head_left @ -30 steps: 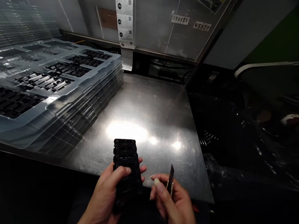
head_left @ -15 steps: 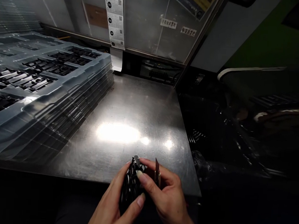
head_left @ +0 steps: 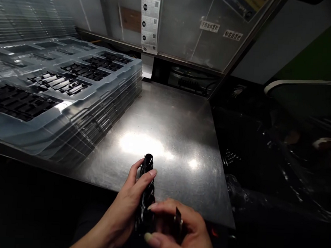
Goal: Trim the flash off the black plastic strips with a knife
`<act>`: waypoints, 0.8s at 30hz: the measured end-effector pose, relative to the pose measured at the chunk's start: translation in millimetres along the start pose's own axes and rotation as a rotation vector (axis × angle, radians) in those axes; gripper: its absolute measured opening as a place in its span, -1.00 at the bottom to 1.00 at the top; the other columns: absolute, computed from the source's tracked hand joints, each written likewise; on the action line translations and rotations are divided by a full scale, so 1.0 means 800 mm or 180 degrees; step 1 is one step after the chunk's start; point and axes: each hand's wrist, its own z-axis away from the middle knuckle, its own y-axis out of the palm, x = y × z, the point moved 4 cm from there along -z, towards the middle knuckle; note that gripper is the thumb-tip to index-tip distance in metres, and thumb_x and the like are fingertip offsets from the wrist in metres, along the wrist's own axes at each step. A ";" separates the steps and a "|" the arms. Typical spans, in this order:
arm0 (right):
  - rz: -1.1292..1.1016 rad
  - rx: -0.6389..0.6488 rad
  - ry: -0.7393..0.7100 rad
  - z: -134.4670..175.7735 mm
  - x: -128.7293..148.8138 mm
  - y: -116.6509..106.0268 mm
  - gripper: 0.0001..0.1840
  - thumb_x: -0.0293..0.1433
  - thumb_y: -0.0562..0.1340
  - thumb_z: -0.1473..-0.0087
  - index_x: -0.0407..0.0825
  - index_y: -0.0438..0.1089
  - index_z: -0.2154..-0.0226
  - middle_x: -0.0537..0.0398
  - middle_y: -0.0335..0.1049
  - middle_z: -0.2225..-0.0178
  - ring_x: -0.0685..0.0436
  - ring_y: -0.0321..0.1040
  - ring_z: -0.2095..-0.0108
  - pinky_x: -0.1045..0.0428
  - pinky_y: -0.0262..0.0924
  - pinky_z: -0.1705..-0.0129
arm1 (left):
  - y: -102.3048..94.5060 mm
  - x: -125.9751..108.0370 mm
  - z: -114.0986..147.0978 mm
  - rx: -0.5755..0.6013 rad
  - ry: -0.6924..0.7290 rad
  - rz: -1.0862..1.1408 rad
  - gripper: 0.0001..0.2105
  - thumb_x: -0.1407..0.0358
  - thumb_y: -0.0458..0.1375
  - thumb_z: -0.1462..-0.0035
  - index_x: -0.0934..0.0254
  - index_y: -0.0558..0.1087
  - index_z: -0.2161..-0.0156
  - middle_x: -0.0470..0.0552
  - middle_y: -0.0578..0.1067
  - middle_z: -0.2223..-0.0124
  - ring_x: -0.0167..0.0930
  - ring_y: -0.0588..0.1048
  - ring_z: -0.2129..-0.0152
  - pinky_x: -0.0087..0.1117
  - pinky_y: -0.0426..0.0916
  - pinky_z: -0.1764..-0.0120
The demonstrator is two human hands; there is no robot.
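Upright over the front edge of the metal table (head_left: pixel 171 117) is a long, narrow black plastic part (head_left: pixel 148 194) with a slotted, ribbed face. My left hand (head_left: pixel 125 204) is closed around it, thumb on the near face and fingers behind. Beside its lower end, my right hand (head_left: pixel 189 230) has the index fingertip at the part's edge and the thumb held apart below. A small craft knife (head_left: pixel 178 216) is tucked among the right hand's fingers, its dark pointed blade sticking up; the handle is mostly hidden in the palm.
On the left stands a stack of clear plastic trays (head_left: pixel 99 105), the top one holding similar black parts (head_left: pixel 58 83) in several pockets. A strip of printed labels (head_left: pixel 149 24) hangs on the back panel. Dark plastic sheeting (head_left: pixel 263 171) lies beyond the table's right edge.
The black part has turned to show its narrow side and extends higher over the table. My right hand has shifted from its top to its lower end. The view has swung left.
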 end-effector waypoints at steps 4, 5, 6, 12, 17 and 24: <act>0.0441 0.0007 -0.0371 -0.009 0.011 0.007 -0.89 -0.26 0.49 -0.09 0.08 0.65 0.32 0.12 0.49 0.45 -0.11 0.33 0.45 -0.02 0.18 0.37 | 0.004 0.006 -0.006 -0.0045 0.0037 -0.0135 -0.43 -0.06 0.25 -0.21 -0.17 0.24 -0.29 -0.20 0.38 0.43 -0.43 0.46 0.53 -0.43 0.37 0.44; 0.0470 0.0044 -0.0442 -0.012 0.015 0.009 -0.88 -0.25 0.46 -0.13 0.06 0.64 0.36 0.11 0.47 0.47 -0.11 0.33 0.44 -0.03 0.17 0.35 | 0.005 0.006 -0.006 -0.0037 0.0036 -0.0195 -0.41 -0.08 0.24 -0.21 -0.16 0.23 -0.30 -0.20 0.38 0.42 -0.41 0.46 0.52 -0.42 0.39 0.42; 0.0463 0.0073 -0.0481 -0.013 0.018 0.009 -0.84 -0.24 0.44 -0.16 0.05 0.63 0.40 0.11 0.45 0.49 -0.12 0.31 0.45 -0.04 0.16 0.34 | 0.006 0.004 -0.006 -0.0031 0.0055 -0.0265 -0.41 -0.10 0.22 -0.22 -0.15 0.23 -0.30 -0.19 0.39 0.40 -0.41 0.47 0.50 -0.41 0.40 0.40; -0.0523 -0.0679 0.0157 -0.008 0.027 -0.016 -0.59 -0.06 0.40 -0.17 -0.02 0.49 0.50 0.17 0.25 0.58 -0.01 0.12 0.55 0.03 -0.03 0.47 | -0.022 -0.010 0.011 -0.0350 0.0583 -0.1319 -0.41 -0.21 0.17 -0.18 0.15 0.54 -0.13 -0.06 0.43 0.39 -0.30 0.42 0.47 -0.37 0.34 0.43; -0.1426 -0.0670 0.0972 -0.008 0.020 -0.015 -0.50 0.01 0.43 -0.12 -0.05 0.37 0.46 0.27 0.19 0.65 0.14 -0.07 0.67 0.12 -0.28 0.61 | -0.033 0.007 0.032 0.0077 0.2938 -0.2963 -0.20 -0.37 0.03 -0.13 -0.10 0.22 -0.39 0.03 0.23 -0.44 0.05 0.22 -0.35 0.04 -0.01 -0.39; 0.0255 -0.0823 0.0159 -0.013 0.030 -0.030 -0.53 0.04 0.13 -0.38 0.00 0.45 0.06 0.15 0.36 0.39 0.01 0.22 0.48 0.07 0.12 0.40 | -0.034 0.031 0.027 0.0611 0.2854 -0.3321 -0.47 0.34 0.09 -0.29 -0.11 0.15 -0.30 -0.03 0.51 -0.24 -0.23 0.60 -0.07 -0.31 0.52 -0.07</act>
